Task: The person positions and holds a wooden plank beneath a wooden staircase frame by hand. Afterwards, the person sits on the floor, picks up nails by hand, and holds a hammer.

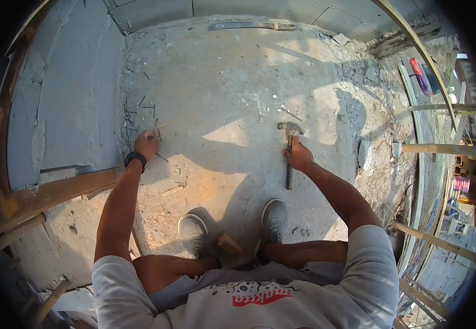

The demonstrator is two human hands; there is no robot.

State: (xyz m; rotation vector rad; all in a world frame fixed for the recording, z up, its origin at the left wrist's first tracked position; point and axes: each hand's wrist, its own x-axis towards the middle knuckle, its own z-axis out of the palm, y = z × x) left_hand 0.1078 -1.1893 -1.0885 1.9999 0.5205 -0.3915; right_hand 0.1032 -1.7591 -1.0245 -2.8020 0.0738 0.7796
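My right hand [299, 154] is wrapped round the handle of a claw hammer [289, 174]. The hammer's metal head points away from me, close to the concrete floor [221, 82]. Over on the left, my left hand [146, 143], with a dark band on the wrist, reaches down to the floor with its fingers pinched together. What lies between those fingertips is too small to make out. Several loose nails [148, 107] are scattered just beyond the left hand, and one more nail [162, 157] lies beside it. A thin pale sliver [164, 124] is near the fingertips.
A long flat blade with a handle [243, 26] lies by the far block wall [156, 13]. A grey panel [65, 104] and wooden beam [62, 186] border the left. A brick piece [229, 243] sits between my shoes. Wooden poles [435, 148] and rubble edge the right.
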